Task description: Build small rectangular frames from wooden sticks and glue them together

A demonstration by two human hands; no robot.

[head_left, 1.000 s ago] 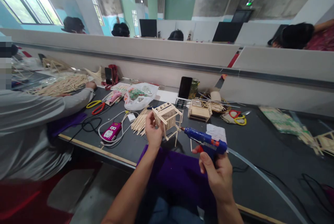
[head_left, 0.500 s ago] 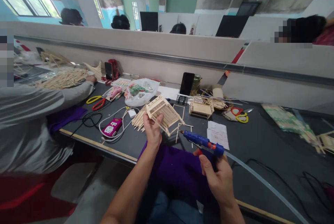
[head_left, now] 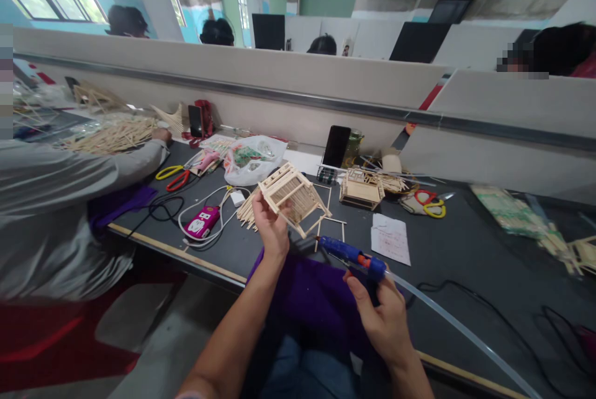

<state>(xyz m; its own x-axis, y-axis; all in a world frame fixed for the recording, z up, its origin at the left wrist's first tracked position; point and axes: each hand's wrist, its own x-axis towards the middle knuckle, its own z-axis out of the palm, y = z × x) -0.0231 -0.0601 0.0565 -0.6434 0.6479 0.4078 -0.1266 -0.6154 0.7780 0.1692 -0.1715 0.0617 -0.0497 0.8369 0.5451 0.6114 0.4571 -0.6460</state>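
Stick model (head_left: 294, 195) was held tilted in L hand (head_left: 274, 233), over bench (head_left: 447, 250). Glue gun (head_left: 342, 249) was gripped in R hand (head_left: 380, 306), at model's 4 o'clock; nozzle (head_left: 318, 240) was pointed twd model's lower edge, contact couldn't be told. 2nd stick model (head_left: 361, 190) was seen at 3 o'clock of 1st, loose sticks (head_left: 246, 216) approx. 8–9, paper (head_left: 390, 239) at gun's 2.

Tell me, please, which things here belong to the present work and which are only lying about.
Seemingly in use:
wooden stick model, in the left grip
blue glue gun, in the right grip
perhaps loose sticks

Apparently just lying there:
propped phone
white plastic bag
scissors on the right
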